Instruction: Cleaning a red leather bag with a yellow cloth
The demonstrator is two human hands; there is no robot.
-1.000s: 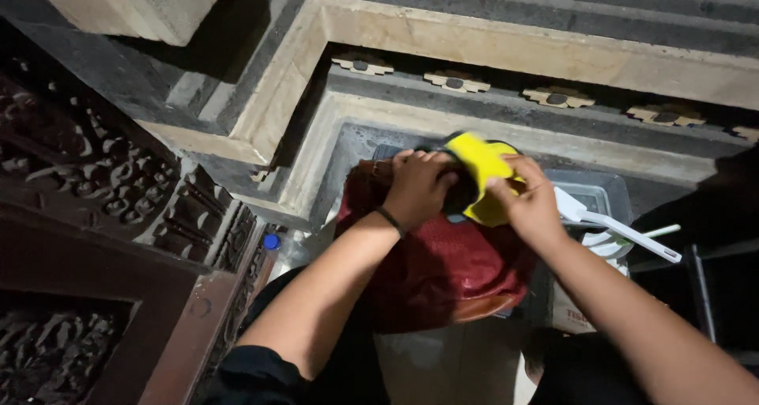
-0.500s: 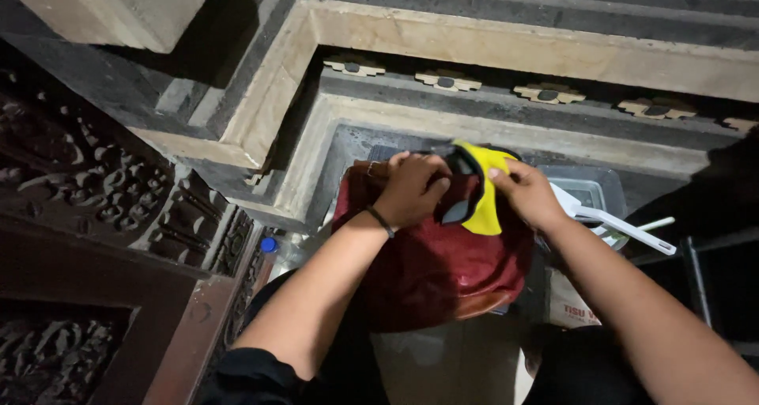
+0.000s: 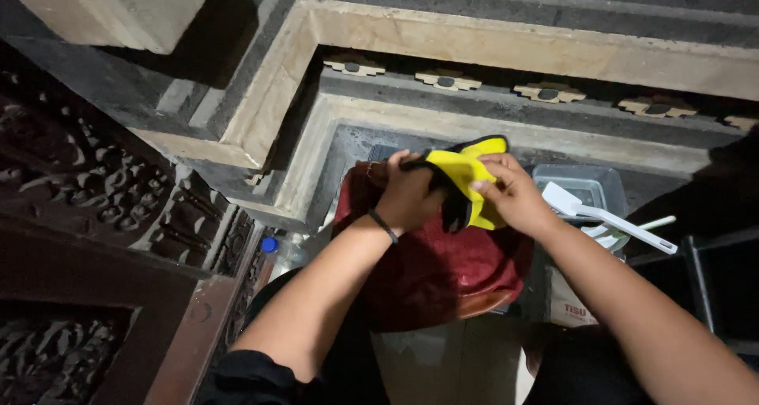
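My left hand (image 3: 407, 191) and my right hand (image 3: 512, 195) both grip a yellow cloth with black trim (image 3: 468, 176), held just above the open top of a dark red bag (image 3: 443, 270). The left hand pinches the cloth's black edge, with a thin dark band on that wrist. On the right side, my fingers press into the yellow cloth. The bag rests in front of me, below the hands. How the cloth continues behind my fingers is hidden.
A clear plastic container (image 3: 581, 185) sits right of the bag, with white plastic utensils (image 3: 609, 219) lying across it. A carved dark wooden panel (image 3: 95, 239) rises at left. Stepped stone mouldings (image 3: 490, 49) run behind. A bottle with a blue cap (image 3: 269, 245) stands at left.
The yellow cloth has been turned and bunched between my hands, first dipping toward the bag, now lifted slightly with both hands closer together.
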